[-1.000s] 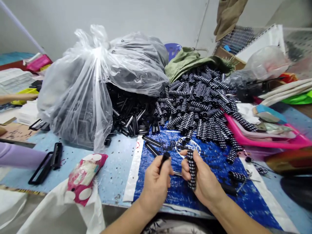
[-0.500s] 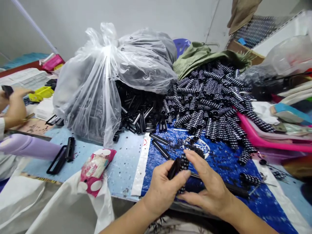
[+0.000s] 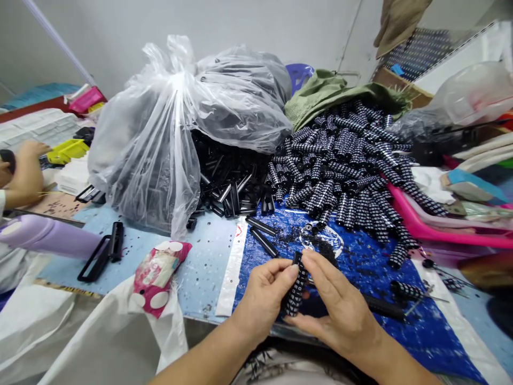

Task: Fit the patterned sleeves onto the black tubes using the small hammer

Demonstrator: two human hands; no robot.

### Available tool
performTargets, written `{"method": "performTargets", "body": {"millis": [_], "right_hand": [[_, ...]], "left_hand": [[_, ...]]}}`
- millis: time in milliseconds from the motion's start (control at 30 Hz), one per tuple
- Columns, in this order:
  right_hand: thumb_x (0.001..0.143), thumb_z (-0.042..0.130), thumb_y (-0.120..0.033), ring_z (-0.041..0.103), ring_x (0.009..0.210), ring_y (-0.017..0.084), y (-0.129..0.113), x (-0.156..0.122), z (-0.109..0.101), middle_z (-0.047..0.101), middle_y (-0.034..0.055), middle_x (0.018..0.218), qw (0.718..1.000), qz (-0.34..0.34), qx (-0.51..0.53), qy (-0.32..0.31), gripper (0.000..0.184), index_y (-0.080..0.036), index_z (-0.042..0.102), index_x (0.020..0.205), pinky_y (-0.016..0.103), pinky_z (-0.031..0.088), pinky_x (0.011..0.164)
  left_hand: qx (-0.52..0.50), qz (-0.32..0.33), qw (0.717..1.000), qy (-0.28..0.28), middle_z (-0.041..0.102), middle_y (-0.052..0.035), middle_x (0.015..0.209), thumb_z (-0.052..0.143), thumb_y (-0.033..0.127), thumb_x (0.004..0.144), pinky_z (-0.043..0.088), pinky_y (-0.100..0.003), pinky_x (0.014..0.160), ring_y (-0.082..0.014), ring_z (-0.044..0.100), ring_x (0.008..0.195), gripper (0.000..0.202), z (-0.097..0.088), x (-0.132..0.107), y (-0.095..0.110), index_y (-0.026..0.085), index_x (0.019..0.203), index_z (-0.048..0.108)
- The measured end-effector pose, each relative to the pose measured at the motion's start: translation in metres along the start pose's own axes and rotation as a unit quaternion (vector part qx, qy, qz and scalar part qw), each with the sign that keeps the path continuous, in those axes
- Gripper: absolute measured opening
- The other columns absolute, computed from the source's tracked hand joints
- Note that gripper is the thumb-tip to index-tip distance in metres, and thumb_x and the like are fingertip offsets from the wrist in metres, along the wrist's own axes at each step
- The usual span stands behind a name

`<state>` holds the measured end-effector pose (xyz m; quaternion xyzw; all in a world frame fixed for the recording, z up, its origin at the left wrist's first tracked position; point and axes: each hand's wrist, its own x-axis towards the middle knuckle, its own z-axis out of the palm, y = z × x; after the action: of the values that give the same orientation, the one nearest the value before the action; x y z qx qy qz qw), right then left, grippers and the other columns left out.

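Near the table's front edge, my left hand [image 3: 262, 299] and my right hand [image 3: 340, 307] meet around one black tube with white studs [image 3: 295, 291]. Both hands have fingers closed on it, thumbs pressing at its top end. The plain black tube that my left hand held earlier is hidden. Behind them lies a big heap of studded black tubes [image 3: 344, 160] and, to its left, a heap of plain black tubes [image 3: 232, 187]. Two loose plain tubes [image 3: 262, 235] lie on the blue sheet [image 3: 360, 267] just beyond my hands.
A large clear plastic bag [image 3: 180, 123] stands at the back left. A pink tray [image 3: 436, 230] sits at the right. Black buckle frames [image 3: 102, 256] and a pink dotted pouch [image 3: 158, 272] lie left. Another person's hand [image 3: 24, 171] and lilac sleeve [image 3: 48, 240] are at far left.
My hands have come together: the plain black tube in my left hand met the studded tube in my right, and both hands now hold the studded tube. The view shifted slightly left.
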<state>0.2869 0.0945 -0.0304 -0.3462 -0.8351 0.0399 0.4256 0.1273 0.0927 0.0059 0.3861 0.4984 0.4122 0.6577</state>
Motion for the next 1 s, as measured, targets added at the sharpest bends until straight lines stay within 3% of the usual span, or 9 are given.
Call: {"method": "performTargets", "body": {"millis": [133, 233, 333, 400, 467, 600, 767, 933, 1000], "right_hand": [[0.086, 0.071, -0.049, 0.042, 0.139, 0.033, 0.005, -0.011, -0.003, 0.042, 0.0248, 0.148, 0.999, 0.012, 0.011, -0.049, 0.096, -0.001, 0.024, 0.154, 0.047, 0.045, 0.111], [0.093, 0.063, -0.046, 0.049, 0.132, 0.034, 0.02, -0.033, -0.008, 0.052, 0.0225, 0.139, 0.995, 0.044, -0.047, -0.078, 0.074, -0.003, 0.038, 0.147, 0.049, 0.048, 0.105], [0.1, 0.053, -0.029, 0.064, 0.098, 0.026, 0.034, -0.053, -0.014, 0.067, 0.0115, 0.107, 0.985, 0.06, -0.126, -0.101, 0.024, -0.015, 0.06, 0.117, 0.041, 0.054, 0.085], [0.101, 0.049, -0.025, 0.064, 0.083, 0.02, 0.034, -0.056, -0.018, 0.065, 0.0084, 0.096, 0.984, 0.069, -0.132, -0.101, 0.017, -0.015, 0.061, 0.108, 0.035, 0.053, 0.077], [0.101, 0.048, -0.021, 0.064, 0.082, 0.018, 0.027, -0.049, -0.022, 0.064, 0.0094, 0.096, 0.99, 0.073, -0.094, -0.071, 0.018, -0.012, 0.058, 0.113, 0.031, 0.053, 0.076], [0.097, 0.048, -0.009, 0.066, 0.085, 0.016, 0.011, -0.025, -0.017, 0.065, 0.01, 0.096, 0.999, 0.053, 0.005, -0.009, 0.026, -0.011, 0.055, 0.122, 0.026, 0.053, 0.075], [0.1, 0.049, -0.019, 0.061, 0.058, 0.014, 0.006, -0.009, 0.0, 0.062, 0.0032, 0.077, 0.992, 0.055, -0.053, -0.096, 0.015, -0.017, 0.061, 0.109, 0.026, 0.048, 0.054], [0.096, 0.046, -0.01, 0.067, 0.081, 0.017, -0.006, -0.002, -0.003, 0.067, 0.0081, 0.091, 0.994, 0.006, 0.096, -0.053, 0.034, -0.016, 0.051, 0.129, 0.026, 0.055, 0.07], [0.098, 0.046, -0.012, 0.065, 0.076, 0.017, -0.012, -0.002, 0.0, 0.066, 0.0075, 0.086, 0.992, -0.011, 0.089, -0.09, 0.03, -0.016, 0.053, 0.126, 0.027, 0.054, 0.066]], "left_hand": [[-0.056, -0.04, 0.998, -0.006, 0.063, -0.0021, 0.083, 0.075, 0.048, 0.08, 0.05, -0.028, 0.069, -0.0137, 0.061, 0.069, 0.038, -0.015, 0.002, -0.005, 0.015, 0.097, 0.067], [0.099, 0.055, 0.993, 0.036, 0.066, -0.0032, 0.085, 0.071, 0.042, 0.083, 0.049, -0.03, 0.075, -0.0155, 0.061, 0.075, 0.03, -0.041, 0.004, -0.009, 0.016, 0.096, 0.068], [0.355, 0.131, 0.923, 0.074, 0.068, -0.0057, 0.089, 0.067, 0.034, 0.086, 0.044, -0.033, 0.082, -0.0203, 0.061, 0.087, 0.021, -0.069, 0.005, -0.007, 0.016, 0.096, 0.071], [0.481, 0.115, 0.866, 0.07, 0.066, -0.0058, 0.088, 0.07, 0.032, 0.083, 0.041, -0.033, 0.081, -0.0221, 0.059, 0.089, 0.018, -0.081, 0.009, -0.001, 0.017, 0.094, 0.073], [0.542, 0.071, 0.837, 0.035, 0.063, -0.0036, 0.084, 0.074, 0.034, 0.079, 0.038, -0.03, 0.074, -0.0207, 0.057, 0.084, 0.018, -0.088, 0.014, 0.006, 0.018, 0.088, 0.073], [0.516, -0.005, 0.856, -0.034, 0.053, 0.0035, 0.066, 0.079, 0.045, 0.07, 0.029, -0.025, 0.057, -0.0135, 0.046, 0.063, 0.03, -0.093, 0.029, 0.014, 0.018, 0.074, 0.067], [0.488, -0.019, 0.87, -0.063, 0.045, 0.0061, 0.06, 0.079, 0.042, 0.067, 0.023, -0.024, 0.053, -0.0112, 0.039, 0.058, 0.033, -0.098, 0.041, 0.015, 0.018, 0.068, 0.057], [0.496, -0.035, 0.861, -0.105, 0.048, 0.0065, 0.058, 0.085, 0.043, 0.058, 0.025, -0.024, 0.055, -0.0115, 0.04, 0.058, 0.04, -0.103, 0.052, 0.018, 0.018, 0.066, 0.054], [0.503, -0.043, 0.856, -0.114, 0.048, 0.0066, 0.058, 0.085, 0.043, 0.057, 0.025, -0.025, 0.054, -0.0116, 0.039, 0.057, 0.042, -0.103, 0.056, 0.019, 0.019, 0.066, 0.053]]}}
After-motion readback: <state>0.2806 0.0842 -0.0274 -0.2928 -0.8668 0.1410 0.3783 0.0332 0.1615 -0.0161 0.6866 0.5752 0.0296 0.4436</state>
